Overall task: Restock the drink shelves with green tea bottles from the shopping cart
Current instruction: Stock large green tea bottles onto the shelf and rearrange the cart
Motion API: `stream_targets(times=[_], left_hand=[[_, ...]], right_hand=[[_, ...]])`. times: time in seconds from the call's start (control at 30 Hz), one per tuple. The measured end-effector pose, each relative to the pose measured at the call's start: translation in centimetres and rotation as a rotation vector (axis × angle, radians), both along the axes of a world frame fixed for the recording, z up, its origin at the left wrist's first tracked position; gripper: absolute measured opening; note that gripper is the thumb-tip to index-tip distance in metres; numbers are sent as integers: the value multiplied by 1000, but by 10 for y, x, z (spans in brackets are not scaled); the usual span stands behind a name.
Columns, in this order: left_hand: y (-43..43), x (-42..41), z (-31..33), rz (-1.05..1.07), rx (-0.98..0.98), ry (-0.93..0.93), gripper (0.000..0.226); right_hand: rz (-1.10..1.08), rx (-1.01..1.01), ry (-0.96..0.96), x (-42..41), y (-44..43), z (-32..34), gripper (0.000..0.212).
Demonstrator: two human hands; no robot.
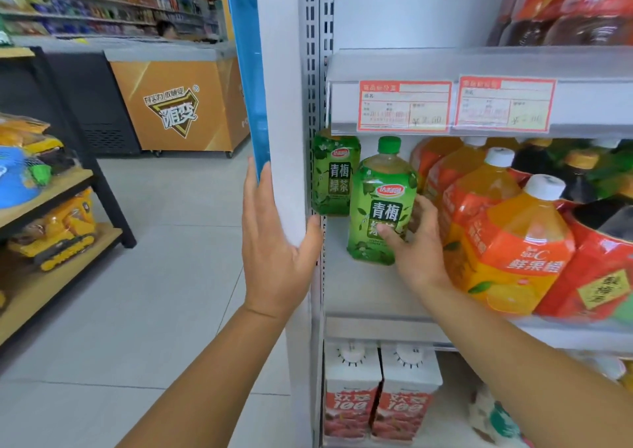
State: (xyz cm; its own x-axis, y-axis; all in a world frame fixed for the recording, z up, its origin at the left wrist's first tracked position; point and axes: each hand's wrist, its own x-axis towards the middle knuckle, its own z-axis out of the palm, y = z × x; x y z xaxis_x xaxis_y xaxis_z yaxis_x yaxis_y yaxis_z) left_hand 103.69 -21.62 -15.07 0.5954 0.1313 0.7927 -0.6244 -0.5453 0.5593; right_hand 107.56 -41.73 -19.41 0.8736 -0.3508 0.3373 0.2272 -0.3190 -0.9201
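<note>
Right beside the white end panel (pixel 284 104) of the drink shelving, the right hand (pixel 416 242) grasps a green tea bottle (pixel 380 204), thumb across the label's lower part and fingers curled round its far side. The bottle is upright with a slight tilt, its base low over the shelf board (pixel 363 290); whether it touches cannot be told. A second green tea bottle (pixel 335 176) stands behind it, closer to the panel. Farther from the panel, orange juice bottles (pixel 507 242) crowd the same shelf, touching the right wrist. The left hand (pixel 274 242) lies flat on the panel's outer face, fingers straight, thumb hooked round its front edge. Below, near the panel, stand two white cartons (pixel 376 396).
</note>
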Motion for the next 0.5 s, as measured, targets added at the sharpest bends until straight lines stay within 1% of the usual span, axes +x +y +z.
stream_targets(times=[0.07, 0.13, 0.17, 0.23, 0.27, 0.3, 0.4, 0.5], left_hand=[[0, 0, 0, -9, -1, 3, 74], [0, 1, 0, -6, -11, 2, 74], [0, 1, -1, -4, -17, -1, 74], [0, 2, -3, 2, -25, -5, 75], [0, 2, -3, 4, -25, -8, 75], [1, 3, -4, 4, -22, -14, 75], [1, 3, -3, -3, -7, -25, 74], [0, 3, -3, 4, -11, -34, 74]], right_hand=[[-62, -13, -9, 12, 0, -6, 62], [-123, -6, -16, 22, 1, -8, 64], [-148, -8, -12, 28, 3, -10, 71], [-171, -3, 29, 34, 10, -11, 97], [-187, -9, 50, 37, 13, -13, 107], [-208, -31, 59, 41, 16, -14, 110], [-291, -67, 98, 52, 19, -13, 96], [-309, -60, 155, 66, 16, -9, 100]])
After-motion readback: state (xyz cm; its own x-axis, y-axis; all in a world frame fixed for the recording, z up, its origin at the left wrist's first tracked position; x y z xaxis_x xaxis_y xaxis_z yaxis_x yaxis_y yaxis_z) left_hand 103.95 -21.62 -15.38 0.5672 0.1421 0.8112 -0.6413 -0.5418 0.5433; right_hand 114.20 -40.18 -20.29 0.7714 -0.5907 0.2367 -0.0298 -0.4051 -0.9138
